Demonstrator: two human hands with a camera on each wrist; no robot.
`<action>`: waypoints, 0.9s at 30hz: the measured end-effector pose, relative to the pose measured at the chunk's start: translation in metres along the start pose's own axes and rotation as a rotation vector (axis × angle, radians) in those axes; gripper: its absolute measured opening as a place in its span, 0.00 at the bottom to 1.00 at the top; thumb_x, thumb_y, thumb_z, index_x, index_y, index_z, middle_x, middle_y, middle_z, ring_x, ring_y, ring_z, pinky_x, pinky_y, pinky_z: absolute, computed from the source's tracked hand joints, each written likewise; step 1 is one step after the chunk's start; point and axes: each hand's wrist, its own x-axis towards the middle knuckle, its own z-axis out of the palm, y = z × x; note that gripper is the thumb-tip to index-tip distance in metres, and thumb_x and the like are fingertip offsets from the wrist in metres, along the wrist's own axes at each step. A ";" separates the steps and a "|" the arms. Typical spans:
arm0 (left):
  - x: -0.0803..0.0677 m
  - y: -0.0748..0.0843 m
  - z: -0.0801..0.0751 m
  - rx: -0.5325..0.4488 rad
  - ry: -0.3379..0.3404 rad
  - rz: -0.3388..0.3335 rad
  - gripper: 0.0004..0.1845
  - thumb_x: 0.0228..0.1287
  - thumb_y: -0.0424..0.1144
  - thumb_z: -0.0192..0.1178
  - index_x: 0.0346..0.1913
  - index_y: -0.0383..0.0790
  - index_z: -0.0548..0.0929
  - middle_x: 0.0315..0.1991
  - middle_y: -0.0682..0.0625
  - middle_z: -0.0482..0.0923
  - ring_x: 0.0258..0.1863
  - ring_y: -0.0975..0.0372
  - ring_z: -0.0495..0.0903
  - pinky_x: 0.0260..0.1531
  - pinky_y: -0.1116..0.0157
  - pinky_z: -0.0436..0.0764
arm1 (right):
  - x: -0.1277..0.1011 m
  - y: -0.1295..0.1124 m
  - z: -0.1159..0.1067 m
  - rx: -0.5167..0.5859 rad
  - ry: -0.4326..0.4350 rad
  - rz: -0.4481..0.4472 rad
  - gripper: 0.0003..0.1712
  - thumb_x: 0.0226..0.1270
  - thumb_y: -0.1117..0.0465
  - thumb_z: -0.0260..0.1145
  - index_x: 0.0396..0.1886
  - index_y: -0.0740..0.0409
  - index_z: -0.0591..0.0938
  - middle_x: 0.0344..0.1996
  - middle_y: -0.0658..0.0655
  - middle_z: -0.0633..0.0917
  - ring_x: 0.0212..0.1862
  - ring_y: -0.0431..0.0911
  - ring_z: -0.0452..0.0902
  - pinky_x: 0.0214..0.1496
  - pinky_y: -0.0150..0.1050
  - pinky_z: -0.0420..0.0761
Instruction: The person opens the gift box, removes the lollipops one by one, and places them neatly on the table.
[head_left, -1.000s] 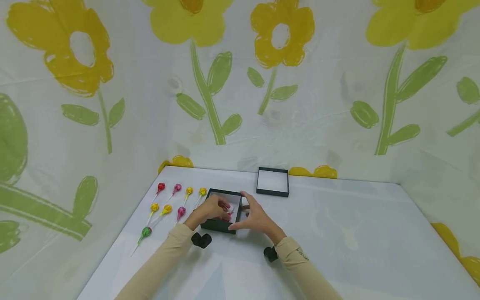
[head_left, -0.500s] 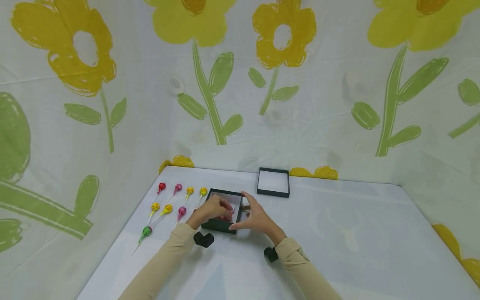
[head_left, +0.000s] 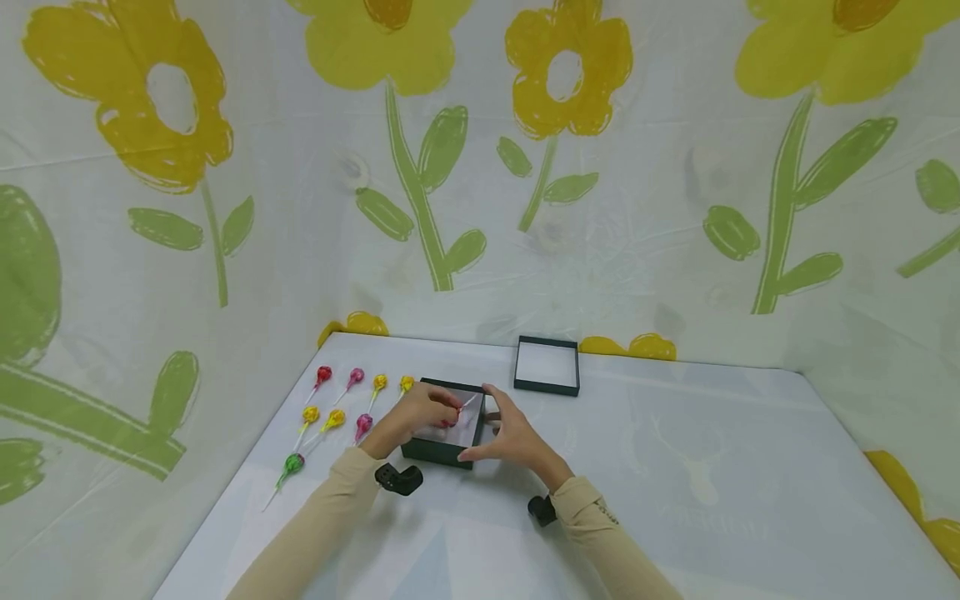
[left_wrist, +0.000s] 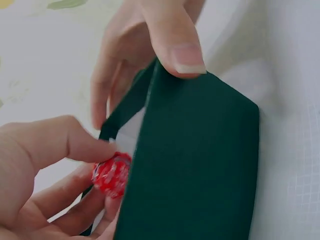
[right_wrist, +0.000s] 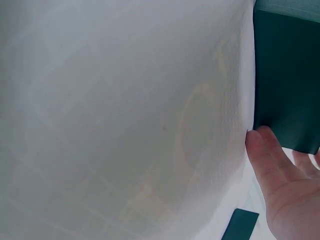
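Note:
A dark green open box [head_left: 438,452] stands on the white table. My left hand [head_left: 438,410] reaches over the box's near-left side and pinches a red lollipop [head_left: 451,422] just inside it, the white stick slanting up to the right. In the left wrist view the red lollipop [left_wrist: 111,175] sits between my thumb and fingers against the box wall [left_wrist: 195,160]. My right hand [head_left: 486,427] grips the box's right side, thumb at the front corner and fingers over the far rim. The right wrist view shows the box [right_wrist: 285,75] by my palm.
Several wrapped lollipops [head_left: 334,416] in red, pink, yellow and green lie in rows left of the box. The box's lid [head_left: 547,365] lies upturned farther back. A flowered cloth wall [head_left: 480,167] encloses the table on three sides.
My left hand has shifted slightly back and left over the box, and the red lollipop has turned so its stick now shows pointing up right. The right hand and box stay put.

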 end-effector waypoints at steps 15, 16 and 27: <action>-0.017 0.005 -0.017 -0.228 -0.015 -0.047 0.14 0.61 0.34 0.62 0.49 0.34 0.83 0.42 0.45 0.81 0.39 0.56 0.81 0.47 0.58 0.79 | 0.000 0.001 0.001 -0.013 0.013 0.019 0.70 0.33 0.40 0.81 0.74 0.48 0.51 0.71 0.53 0.57 0.59 0.53 0.72 0.56 0.51 0.75; -0.018 0.005 -0.018 -0.245 -0.010 -0.054 0.14 0.61 0.34 0.62 0.50 0.33 0.83 0.41 0.45 0.81 0.39 0.56 0.81 0.46 0.58 0.80 | 0.001 0.002 0.001 -0.013 0.013 0.019 0.70 0.33 0.40 0.81 0.74 0.48 0.51 0.71 0.53 0.57 0.59 0.53 0.72 0.56 0.51 0.75; -0.021 -0.002 -0.018 -0.268 -0.013 -0.065 0.16 0.61 0.36 0.64 0.50 0.31 0.81 0.41 0.45 0.82 0.38 0.57 0.82 0.44 0.58 0.81 | 0.002 0.003 0.002 -0.023 0.012 0.010 0.69 0.34 0.41 0.81 0.75 0.48 0.51 0.71 0.53 0.57 0.59 0.53 0.71 0.56 0.50 0.75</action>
